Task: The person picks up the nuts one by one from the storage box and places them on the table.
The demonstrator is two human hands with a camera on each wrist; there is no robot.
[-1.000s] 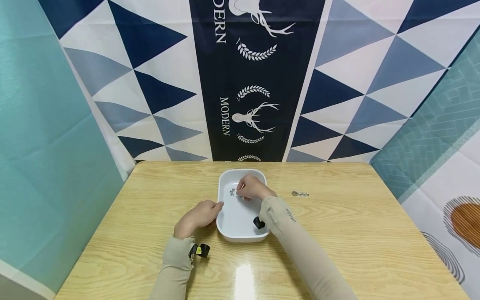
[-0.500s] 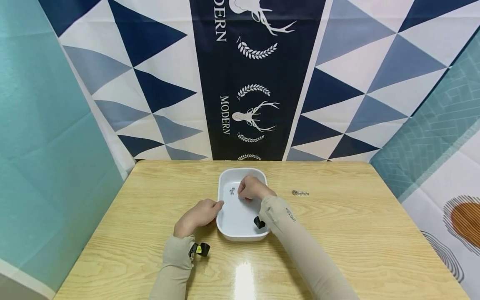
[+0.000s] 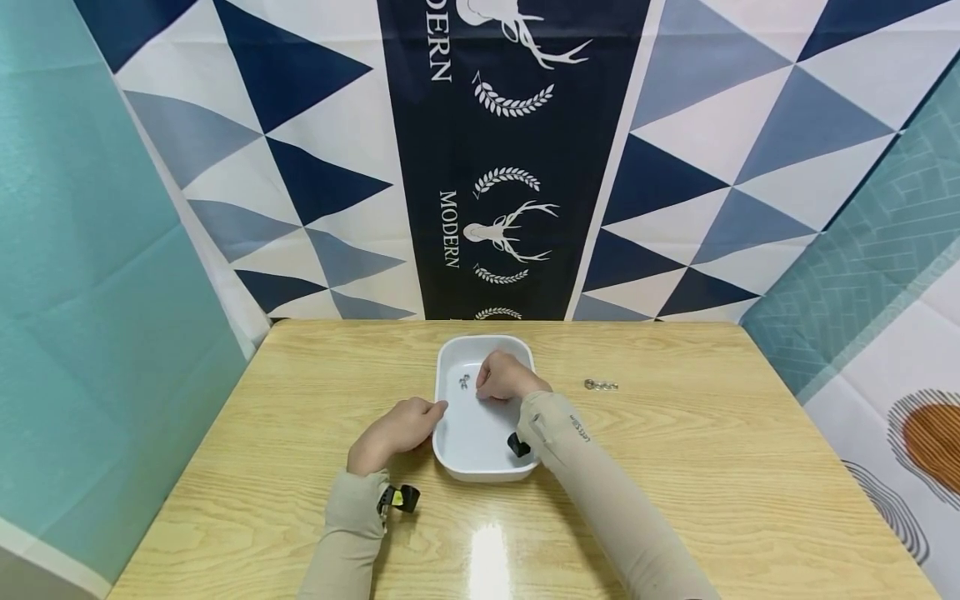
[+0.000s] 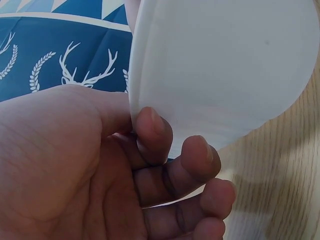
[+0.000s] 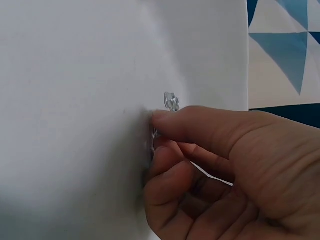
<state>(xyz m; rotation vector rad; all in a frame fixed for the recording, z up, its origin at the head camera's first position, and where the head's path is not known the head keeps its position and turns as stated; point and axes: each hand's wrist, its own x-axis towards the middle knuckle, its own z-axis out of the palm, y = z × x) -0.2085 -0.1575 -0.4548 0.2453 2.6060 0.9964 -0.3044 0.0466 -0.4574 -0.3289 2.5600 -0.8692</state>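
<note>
Two hands are seen at one white tray, which is placed on the far part of the wooden table, around its middle. The left hand is reached from the near left, with the palm turned inward. The left wall of the tray is grasped by it: the thumb is put over the rim, and the bent fingers are held against the outside and the underside.

The right hand is brought over the right wall and is lowered into the far half of the tray. Its fingers are curled, and one small shiny piece is pinched between the thumb and the forefinger; it is mostly covered by them, so its shape cannot be told.

Just left of these fingertips, one small cluster of clear, shiny pieces is lying on the tray floor; several are there, but the exact number cannot be counted. Right of the tray, apart from it, one short row of shiny pieces is laid on the table, about four, the leftmost seeming the largest.

Two beige sleeves are worn, and one black device is fixed at each wrist. Behind the table, one patterned cloth is hung, on which two deer heads are printed.
</note>
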